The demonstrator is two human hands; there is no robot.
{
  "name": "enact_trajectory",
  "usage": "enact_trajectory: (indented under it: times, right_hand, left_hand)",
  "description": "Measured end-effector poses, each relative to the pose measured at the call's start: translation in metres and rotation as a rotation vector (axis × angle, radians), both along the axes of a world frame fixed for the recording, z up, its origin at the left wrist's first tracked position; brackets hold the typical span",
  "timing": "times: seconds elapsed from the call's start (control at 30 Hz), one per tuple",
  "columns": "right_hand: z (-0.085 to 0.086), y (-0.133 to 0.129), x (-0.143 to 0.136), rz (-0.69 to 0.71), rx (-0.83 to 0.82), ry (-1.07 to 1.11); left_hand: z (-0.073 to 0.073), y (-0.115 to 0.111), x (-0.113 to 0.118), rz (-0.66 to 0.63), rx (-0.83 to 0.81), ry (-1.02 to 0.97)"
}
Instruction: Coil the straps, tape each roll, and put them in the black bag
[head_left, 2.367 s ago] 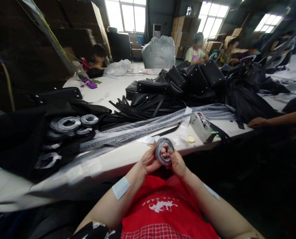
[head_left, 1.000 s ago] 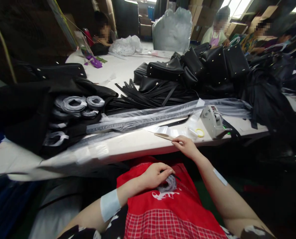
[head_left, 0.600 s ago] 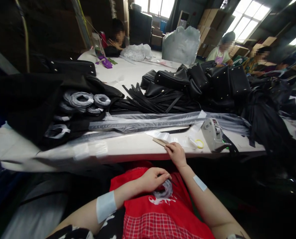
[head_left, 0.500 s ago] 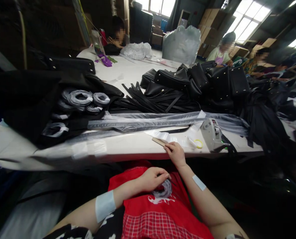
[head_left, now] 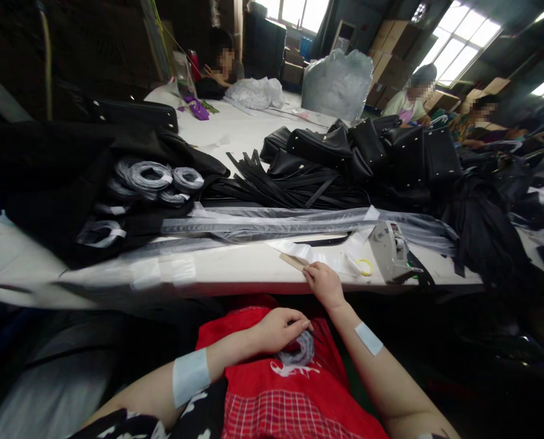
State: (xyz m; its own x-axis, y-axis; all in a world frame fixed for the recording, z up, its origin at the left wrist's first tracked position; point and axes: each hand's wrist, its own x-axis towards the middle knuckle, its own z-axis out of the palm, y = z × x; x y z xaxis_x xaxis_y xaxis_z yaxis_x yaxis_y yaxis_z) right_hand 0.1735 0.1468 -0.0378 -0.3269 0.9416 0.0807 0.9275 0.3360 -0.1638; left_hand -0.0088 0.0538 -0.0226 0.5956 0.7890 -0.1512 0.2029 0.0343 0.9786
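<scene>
My left hand is closed on a coil of plastic-wrapped strip, held in front of my red apron. At the table's front edge my right hand pinches the end of a flat tan strip. The strip lies on the table beside white film. To the right of that hand are a yellow ring and a grey tape dispenser.
Long plastic-wrapped strips run across the white table. Behind them lie black straps and black bags. Several wrapped coils rest on black material at the left. Other people sit beyond the table.
The whole view has shifted slightly. Both hands keep nearly the same places and the same grips.
</scene>
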Motion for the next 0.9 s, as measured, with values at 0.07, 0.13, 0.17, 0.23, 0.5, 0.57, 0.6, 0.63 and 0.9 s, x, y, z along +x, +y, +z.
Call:
enact_trajectory:
  times: [0.07, 0.13, 0.17, 0.23, 0.5, 0.57, 0.6, 0.63, 0.9]
  right_hand:
    - [0.003, 0.0, -0.001, 0.002, -0.009, -0.027]
    - [0.004, 0.0, -0.002, 0.008, -0.018, -0.049]
    - [0.005, 0.0, -0.002, 0.011, -0.022, -0.058]
    - [0.006, 0.0, -0.003, 0.018, -0.028, -0.075]
    - [0.015, 0.007, -0.001, 0.065, -0.06, -0.105]
    - [0.017, 0.008, 0.0, 0.071, -0.057, -0.113]
    - [0.018, 0.008, -0.001, 0.07, -0.052, -0.118]
    - [0.017, 0.008, -0.002, 0.067, -0.045, -0.125]
    - [0.0, 0.011, -0.008, -0.016, 0.106, -0.175]
  left_hand:
    - [0.0, 0.0, 0.0, 0.0, 0.002, 0.0]
    - [0.0, 0.001, 0.0, 0.0, 0.003, 0.001]
    - [0.0, 0.001, 0.0, 0.0, 0.002, 0.001]
    - [0.001, 0.001, 0.0, 0.0, 0.003, 0.004]
    - [-0.001, 0.001, 0.0, 0.007, 0.018, 0.005]
    - [-0.001, 0.001, 0.0, 0.011, 0.019, 0.005]
    - [-0.001, 0.001, 0.0, 0.011, 0.018, 0.005]
    - [-0.001, 0.001, 0.0, 0.01, 0.018, 0.003]
    - [0.001, 0.0, -0.001, 0.012, 0.027, 0.001]
